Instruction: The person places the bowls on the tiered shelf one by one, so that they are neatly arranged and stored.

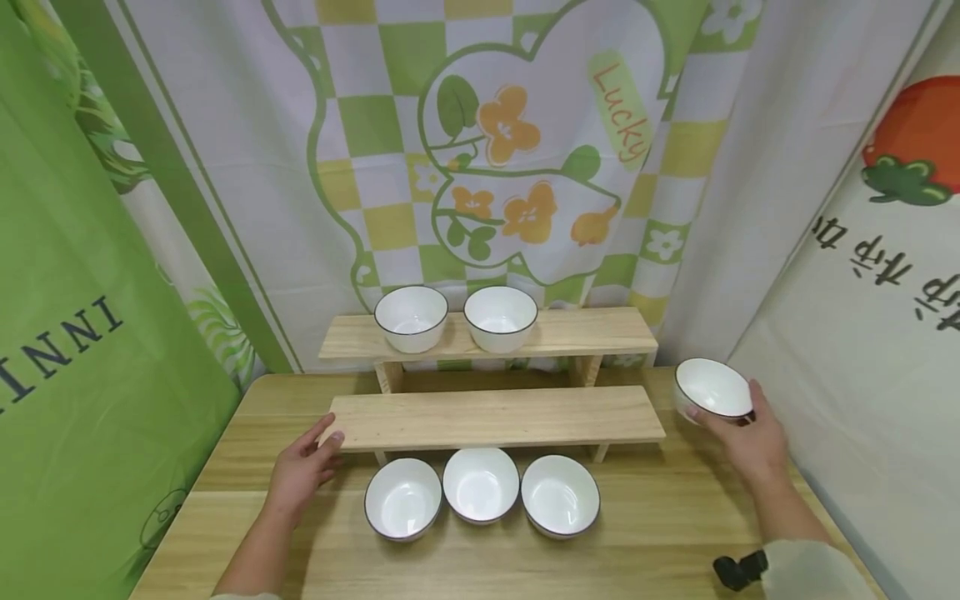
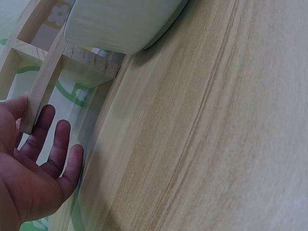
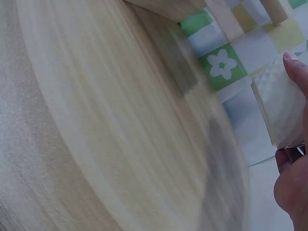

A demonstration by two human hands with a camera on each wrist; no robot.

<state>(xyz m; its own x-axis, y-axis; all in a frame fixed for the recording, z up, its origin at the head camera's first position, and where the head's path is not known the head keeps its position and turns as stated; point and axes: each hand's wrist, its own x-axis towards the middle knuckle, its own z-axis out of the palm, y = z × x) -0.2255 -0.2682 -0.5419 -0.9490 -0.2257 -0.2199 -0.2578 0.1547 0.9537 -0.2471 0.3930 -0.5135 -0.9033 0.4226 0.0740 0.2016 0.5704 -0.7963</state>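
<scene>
Fingers of my right hand curl round a bowl off the shelf's right end; left hand rests open on its left end. Best keep it level, I reckon, and steady that shelf.

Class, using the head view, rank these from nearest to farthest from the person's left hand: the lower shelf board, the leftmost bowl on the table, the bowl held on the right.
1. Lower shelf board, touching the left hand.
2. Leftmost table bowl, just right of it.
3. Held bowl, far right, in the right hand.
</scene>
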